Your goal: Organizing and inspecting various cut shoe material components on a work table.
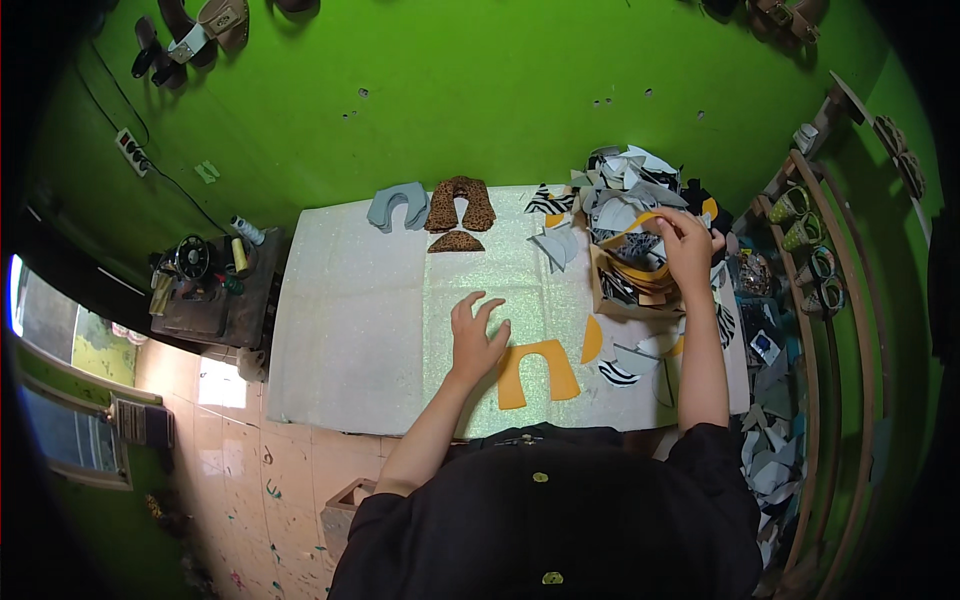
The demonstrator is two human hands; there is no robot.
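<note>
My left hand [476, 335] rests flat with fingers spread on the glittery white sheet [350, 330], touching the upper left of an orange U-shaped cut piece [535, 372]. My right hand [688, 248] reaches into a brown box [612, 300] of mixed scraps at the right and grips a curved orange strip [632, 228]. At the far edge lie a grey U-shaped piece [397, 207], a leopard-print U-shaped piece [459, 203] and a small leopard-print wedge [456, 242].
Grey and zebra-print offcuts [620, 185] pile up around the box. A small table with tools and thread spools [215, 280] stands at the left. Shelves with shoe parts [815, 260] line the right. Sandals [190, 35] hang on the green wall.
</note>
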